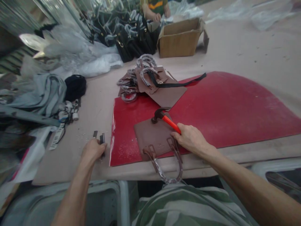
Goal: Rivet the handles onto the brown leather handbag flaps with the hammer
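My right hand (190, 137) is closed round the red handle of a claw hammer (171, 122). Its dark head is over the upper part of a brown bag panel (150, 135), which lies on a red mat (199, 116). A plastic-wrapped bag handle (162, 172) is fixed to the panel and hangs over the table's front edge. To the left of the mat, my left hand (92, 149) has thumb and fingers closed at a small dark bar-shaped tool (102, 138). Another short dark piece (95, 134) stands just beyond the fingers; its lower end is hidden.
Beyond the panel lie stacked brown bag pieces (162, 94) with wrapped handles and a black strap (183, 84). A cardboard box (180, 39), several black bags (127, 47) and clear plastic (94, 62) are farther back. A co-worker's hands (157, 17) show behind the box.
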`<control>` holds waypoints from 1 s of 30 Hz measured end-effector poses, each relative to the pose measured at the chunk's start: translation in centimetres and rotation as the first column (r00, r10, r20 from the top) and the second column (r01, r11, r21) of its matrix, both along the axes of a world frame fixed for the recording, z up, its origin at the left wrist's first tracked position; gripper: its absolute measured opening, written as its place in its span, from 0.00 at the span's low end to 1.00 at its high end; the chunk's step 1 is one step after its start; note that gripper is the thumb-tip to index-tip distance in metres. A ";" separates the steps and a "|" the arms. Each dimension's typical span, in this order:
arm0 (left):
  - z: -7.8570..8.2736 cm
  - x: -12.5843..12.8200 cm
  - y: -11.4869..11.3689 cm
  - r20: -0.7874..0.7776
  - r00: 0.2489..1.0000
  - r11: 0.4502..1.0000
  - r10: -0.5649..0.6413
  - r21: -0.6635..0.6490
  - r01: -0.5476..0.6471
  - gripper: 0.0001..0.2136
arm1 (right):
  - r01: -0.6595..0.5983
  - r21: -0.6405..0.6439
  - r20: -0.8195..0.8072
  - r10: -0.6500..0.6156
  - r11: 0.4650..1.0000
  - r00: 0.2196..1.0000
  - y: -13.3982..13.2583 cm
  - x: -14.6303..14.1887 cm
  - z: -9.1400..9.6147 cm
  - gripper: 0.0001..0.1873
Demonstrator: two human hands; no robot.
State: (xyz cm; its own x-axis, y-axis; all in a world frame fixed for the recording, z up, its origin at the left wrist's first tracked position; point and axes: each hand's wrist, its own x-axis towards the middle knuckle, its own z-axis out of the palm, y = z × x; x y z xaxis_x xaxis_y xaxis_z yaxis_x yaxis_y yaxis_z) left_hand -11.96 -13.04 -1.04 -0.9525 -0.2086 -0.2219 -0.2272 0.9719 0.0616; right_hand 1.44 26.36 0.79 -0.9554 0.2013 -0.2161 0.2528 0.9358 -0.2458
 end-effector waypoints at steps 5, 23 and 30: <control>0.1 -0.2 -0.2 0.121 0.993 0.996 0.000 -0.091 0.011 0.08 | 0.002 0.003 0.017 -0.002 1.000 1.000 0.0 0.0 0.0 0.17; -0.8 0.3 -0.6 0.054 0.999 1.000 0.011 -0.019 -0.010 0.11 | -0.007 0.012 -0.026 0.007 1.000 1.000 -0.1 0.1 -0.1 0.16; 1.1 1.1 -1.5 0.042 0.997 0.988 0.062 0.138 -0.067 0.09 | 0.010 0.003 -0.005 -0.010 1.000 1.000 -0.1 0.1 0.2 0.17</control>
